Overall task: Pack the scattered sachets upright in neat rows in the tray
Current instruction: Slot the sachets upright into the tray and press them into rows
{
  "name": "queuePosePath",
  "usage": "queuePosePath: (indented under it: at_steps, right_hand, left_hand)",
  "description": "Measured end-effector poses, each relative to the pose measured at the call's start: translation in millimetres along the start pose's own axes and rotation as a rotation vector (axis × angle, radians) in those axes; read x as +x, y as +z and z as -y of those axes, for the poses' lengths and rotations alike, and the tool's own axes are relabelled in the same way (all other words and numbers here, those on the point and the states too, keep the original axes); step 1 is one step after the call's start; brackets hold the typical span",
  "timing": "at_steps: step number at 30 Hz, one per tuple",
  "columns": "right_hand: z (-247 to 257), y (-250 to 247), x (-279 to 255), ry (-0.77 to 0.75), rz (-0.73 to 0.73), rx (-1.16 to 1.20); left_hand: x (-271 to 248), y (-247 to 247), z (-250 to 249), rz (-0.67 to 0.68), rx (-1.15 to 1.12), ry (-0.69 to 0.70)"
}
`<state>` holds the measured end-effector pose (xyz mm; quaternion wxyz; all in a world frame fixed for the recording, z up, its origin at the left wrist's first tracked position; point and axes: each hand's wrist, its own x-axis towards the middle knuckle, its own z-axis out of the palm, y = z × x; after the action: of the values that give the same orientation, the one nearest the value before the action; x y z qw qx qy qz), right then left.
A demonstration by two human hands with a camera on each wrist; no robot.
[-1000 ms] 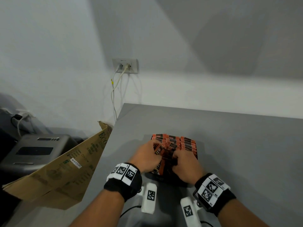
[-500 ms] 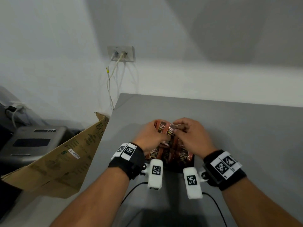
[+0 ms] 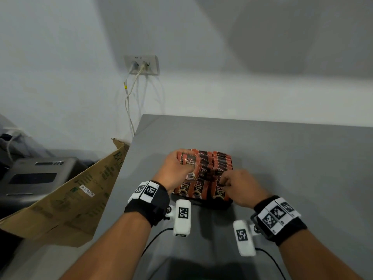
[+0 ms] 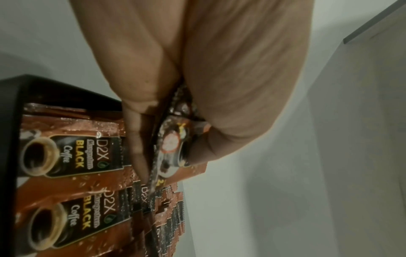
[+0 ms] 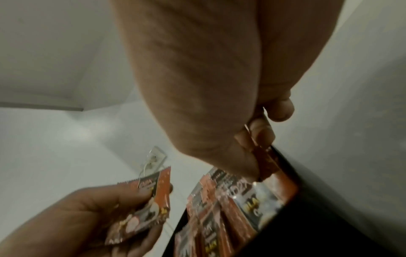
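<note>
A black tray (image 3: 201, 204) on the grey table holds several orange-brown coffee sachets (image 3: 221, 158) standing upright in three rows. My left hand (image 3: 176, 171) grips a small bundle of sachets (image 3: 188, 161) above the tray's left row; the same bundle (image 5: 151, 205) shows in the right wrist view and, edge-on, as the held sachets (image 4: 173, 139) in the left wrist view. My right hand (image 3: 239, 184) pinches the top of a sachet (image 5: 264, 160) in the tray's near right row. The tray rim (image 4: 13, 121) and front sachets (image 4: 72, 156) fill the left wrist view.
The grey table (image 3: 292, 168) ends at its left edge beside a cardboard box flap (image 3: 66, 201). A grey machine (image 3: 34, 178) sits lower left. A wall socket (image 3: 142, 64) with white cables hangs behind the table.
Both hands were pressed together over the tray. Now my left hand has lifted a bundle of sachets to the tray's left side and my right hand has dropped to the near right row.
</note>
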<state>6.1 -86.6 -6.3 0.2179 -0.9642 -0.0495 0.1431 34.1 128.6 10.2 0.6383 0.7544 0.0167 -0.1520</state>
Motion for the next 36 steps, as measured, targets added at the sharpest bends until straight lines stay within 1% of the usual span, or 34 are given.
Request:
queuePosePath:
  at_steps: [5, 7, 8, 10, 12, 13, 14, 15, 17, 19, 21, 23, 24, 26, 33, 36]
  right_hand:
    - [-2, 13, -4, -0.028, -0.123, -0.043]
    - [-2, 12, -6, -0.034, -0.163, -0.008]
    - [-1, 9, -7, -0.027, -0.202, 0.038]
    - [6, 0, -8, -0.041, -0.285, 0.212]
    - [20, -10, -10, -0.089, -0.273, 0.448]
    - [27, -14, -10, -0.118, -0.249, 0.520]
    - [31, -17, -9, -0.146, -0.236, 0.531]
    - [33, -20, -9, -0.164, -0.239, 0.520]
    - [28, -24, -7, -0.140, -0.278, 0.512]
    - [16, -29, -5, -0.079, -0.301, 0.504]
    - [7, -30, -7, -0.050, -0.244, 0.398]
    - [4, -22, -9, -0.047, -0.130, 0.264]
    - [5, -16, -9, -0.047, -0.086, 0.209]
    - [6, -3, -8, -0.066, -0.055, 0.128]
    - [-2, 22, -3, -0.126, -0.112, -0.033]
    - [-6, 25, -3, -0.121, -0.156, -0.027]
  left_hand:
    - [-2, 3, 8, -0.021, 0.070, 0.031]
    - [-3, 5, 9, -0.013, 0.054, 0.027]
    - [-5, 7, 9, -0.006, 0.037, 0.025]
    - [-6, 9, 8, 0.025, 0.005, 0.035]
    - [-8, 14, 3, 0.072, -0.021, 0.061]
    - [-9, 17, 0, 0.098, -0.034, 0.080]
    - [-9, 19, -2, 0.119, -0.041, 0.094]
    - [-8, 21, -4, 0.129, -0.044, 0.101]
    - [-7, 20, -5, 0.108, -0.060, 0.090]
    - [-5, 12, -3, 0.035, -0.147, 0.035]
    - [-3, 2, 1, -0.054, -0.275, -0.051]
    - [0, -7, 5, -0.097, -0.331, -0.089]
    - [1, -9, 7, -0.102, -0.327, -0.093]
    - [1, -9, 9, -0.104, -0.276, -0.084]
    - [-1, -8, 16, -0.102, -0.176, -0.032]
    - [-1, -8, 19, -0.090, -0.103, -0.008]
